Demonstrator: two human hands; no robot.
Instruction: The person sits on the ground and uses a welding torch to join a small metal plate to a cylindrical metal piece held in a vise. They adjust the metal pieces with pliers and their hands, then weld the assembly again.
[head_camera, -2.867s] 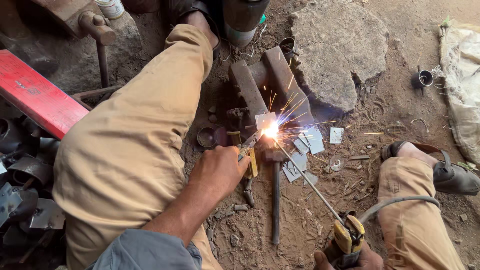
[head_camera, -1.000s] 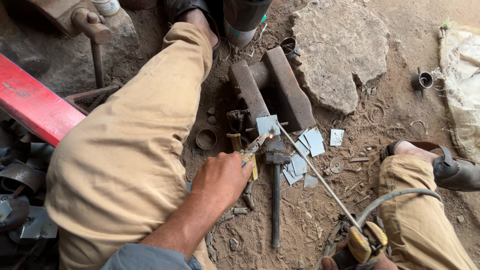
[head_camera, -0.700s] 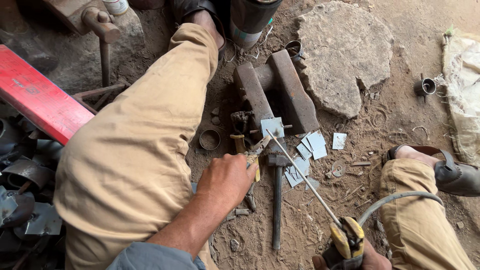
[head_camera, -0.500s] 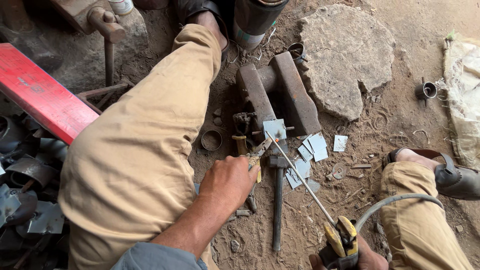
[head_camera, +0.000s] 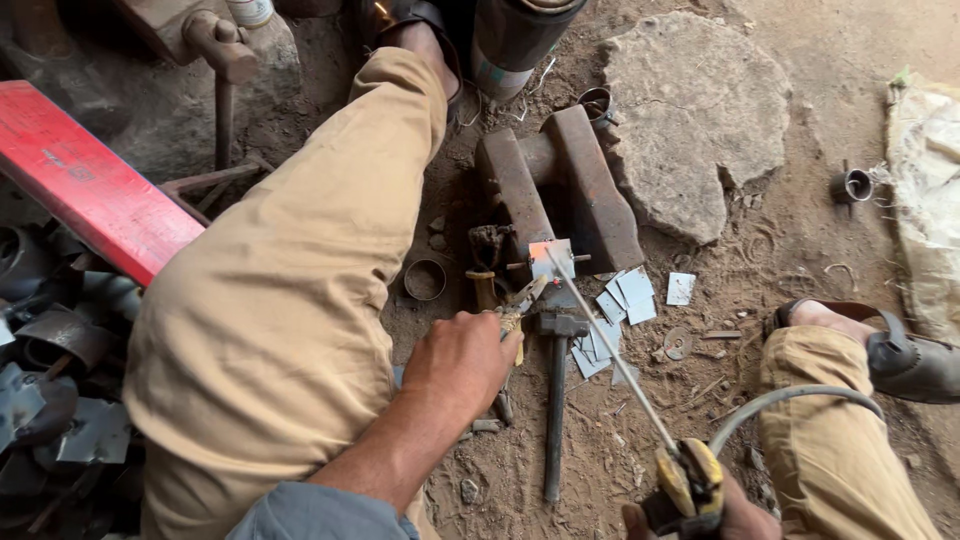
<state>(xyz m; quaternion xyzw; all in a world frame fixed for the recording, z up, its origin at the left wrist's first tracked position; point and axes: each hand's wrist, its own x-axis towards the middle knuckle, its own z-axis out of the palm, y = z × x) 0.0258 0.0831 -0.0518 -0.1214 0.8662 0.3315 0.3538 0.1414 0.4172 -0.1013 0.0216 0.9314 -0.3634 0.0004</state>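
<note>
Head view: a seated welder works on the dirt floor, left hand (head_camera: 470, 358) closed around pliers (head_camera: 518, 303) that pinch a small steel plate (head_camera: 552, 260) just beyond the knuckles, held against the foot of a rusty vise (head_camera: 560, 195). Low at the frame's edge, the right hand (head_camera: 715, 510) grips a yellow electrode holder (head_camera: 690, 482), its rod (head_camera: 610, 355) slanting up and across so the tip sits at the plate's edge; no arc shows, though one corner of the plate glows orange. A hammer (head_camera: 555, 400) lies just right of the left hand, handle toward the body, with cut steel squares (head_camera: 628, 292) scattered beyond it and a ring (head_camera: 425, 280) just ahead of the left hand. A grey cable (head_camera: 790, 400) loops from the holder past the right knee. By appearances the work stands between tack welds: the rod is aimed, the piece held. Striking the next arc would call for a steady plier grip and the tip kept on the seam.
</note>
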